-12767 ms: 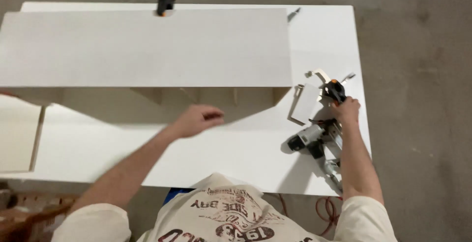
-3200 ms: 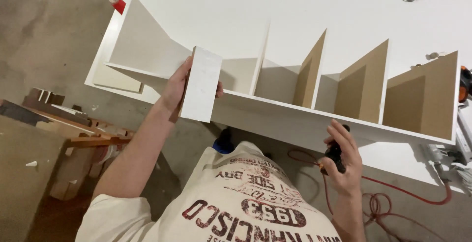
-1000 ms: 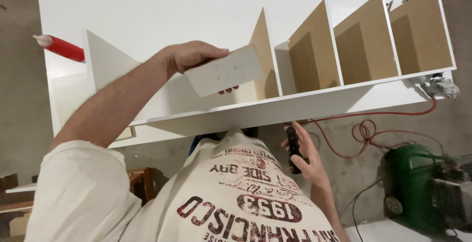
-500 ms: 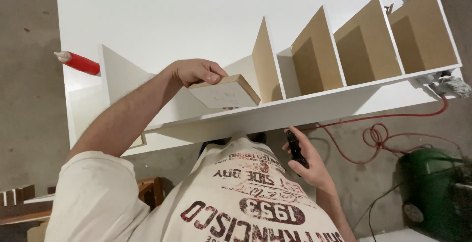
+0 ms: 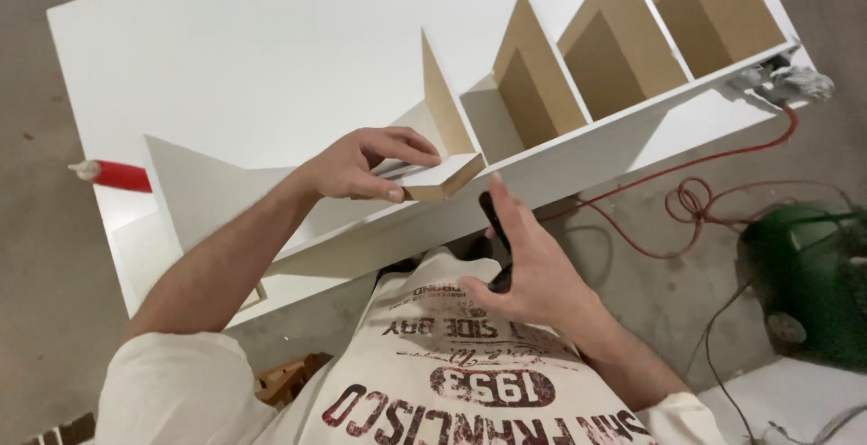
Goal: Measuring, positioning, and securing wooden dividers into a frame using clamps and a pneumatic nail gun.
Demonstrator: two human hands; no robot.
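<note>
The left hand (image 5: 361, 163) is pinching a small white panel (image 5: 440, 177) flat over the near rail of the white divider unit (image 5: 578, 142), seemingly lining it up beside an upright divider (image 5: 444, 102). The right hand (image 5: 524, 264) is gripping a dark tool (image 5: 495, 219) nearby, apparently ready, above the worktop (image 5: 226, 56).

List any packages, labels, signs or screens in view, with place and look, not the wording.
No packages, signs or screens show.
Shirt print: on the person's cream shirt, bottom centre; dark red and black lettering in curved rows.
Dark device: in the right hand, slim and black; whether it has a screen cannot be told.
</note>
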